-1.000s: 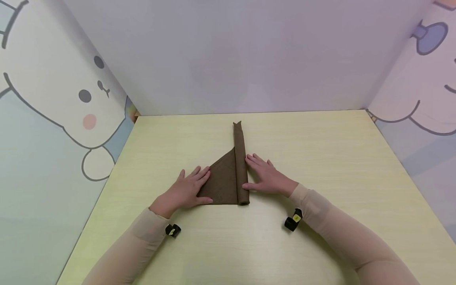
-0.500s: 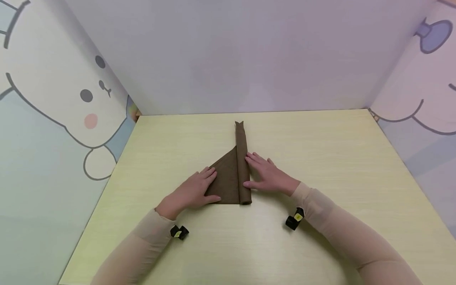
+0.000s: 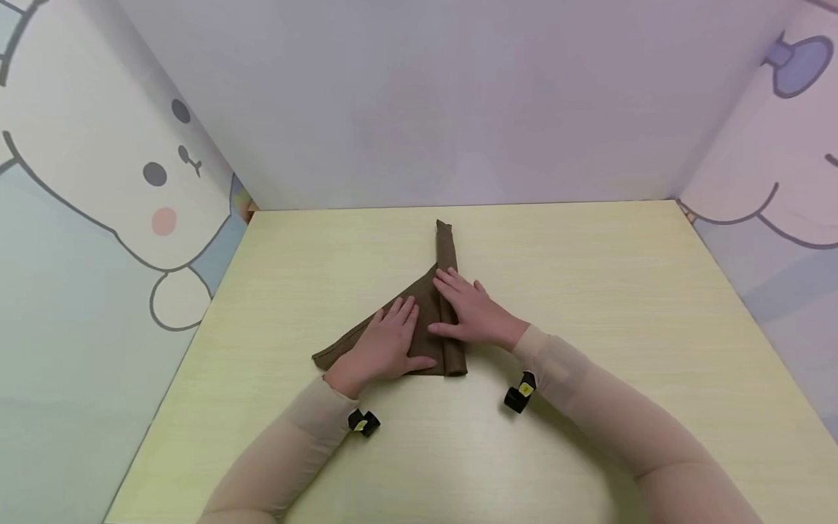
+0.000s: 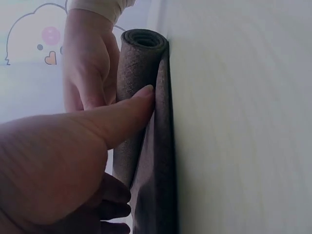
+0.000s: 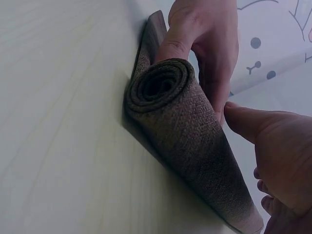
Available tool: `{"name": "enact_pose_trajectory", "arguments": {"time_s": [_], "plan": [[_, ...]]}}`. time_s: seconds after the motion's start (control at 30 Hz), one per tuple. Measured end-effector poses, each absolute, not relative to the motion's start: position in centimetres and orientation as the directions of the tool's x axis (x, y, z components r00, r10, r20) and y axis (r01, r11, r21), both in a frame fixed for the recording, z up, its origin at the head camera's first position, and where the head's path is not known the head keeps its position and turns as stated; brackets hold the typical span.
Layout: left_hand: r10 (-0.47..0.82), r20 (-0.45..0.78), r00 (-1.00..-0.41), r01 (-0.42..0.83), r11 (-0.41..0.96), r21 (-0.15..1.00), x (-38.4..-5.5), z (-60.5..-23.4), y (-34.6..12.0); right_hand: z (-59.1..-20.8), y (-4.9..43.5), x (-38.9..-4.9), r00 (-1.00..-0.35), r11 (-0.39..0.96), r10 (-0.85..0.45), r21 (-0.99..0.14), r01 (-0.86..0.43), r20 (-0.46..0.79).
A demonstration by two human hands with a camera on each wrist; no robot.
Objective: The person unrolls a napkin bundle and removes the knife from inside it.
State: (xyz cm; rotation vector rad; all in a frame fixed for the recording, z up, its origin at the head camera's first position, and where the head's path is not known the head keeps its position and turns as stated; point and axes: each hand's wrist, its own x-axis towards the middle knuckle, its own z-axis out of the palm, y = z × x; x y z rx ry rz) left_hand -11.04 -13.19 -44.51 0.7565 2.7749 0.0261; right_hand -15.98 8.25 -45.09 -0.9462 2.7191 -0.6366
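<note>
A brown cloth lies on the table, partly rolled, with its flat part tapering to a point at the left. Along its right side the roll runs away from the person; the right wrist view shows the near end as a spiral. Spread over the flat part is my left hand, fingers fairly straight, thumb toward the roll. My right hand lies across the roll, fingertips and thumb reaching over to its left side. In the left wrist view, the left thumb overlaps the roll's side.
The pale wood-grain table backs onto a plain light wall. Cartoon-printed panels stand at both sides. Small black devices sit at the wrists, over beige sleeves.
My left hand has slid right across the flat cloth, baring its left point. The right hand has shifted from the roll's right side to over its top.
</note>
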Motion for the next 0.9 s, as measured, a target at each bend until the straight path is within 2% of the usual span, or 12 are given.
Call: {"name": "enact_pose_trajectory", "arguments": {"time_s": [0.37, 0.9], "plan": [[0.420, -0.299, -0.857, 0.427, 0.903, 0.046, -11.1, -44.8, -12.8, -46.1, 7.5, -16.5, -0.783, 0.719, -0.621, -0.430, -0.546, -0.044], [0.415, -0.293, -0.862, 0.425, 0.905, 0.029, -11.2, -45.1, -13.1, -46.8, 7.5, -16.3, -0.801, 0.719, -0.597, -0.468, -0.514, -0.038]]}}
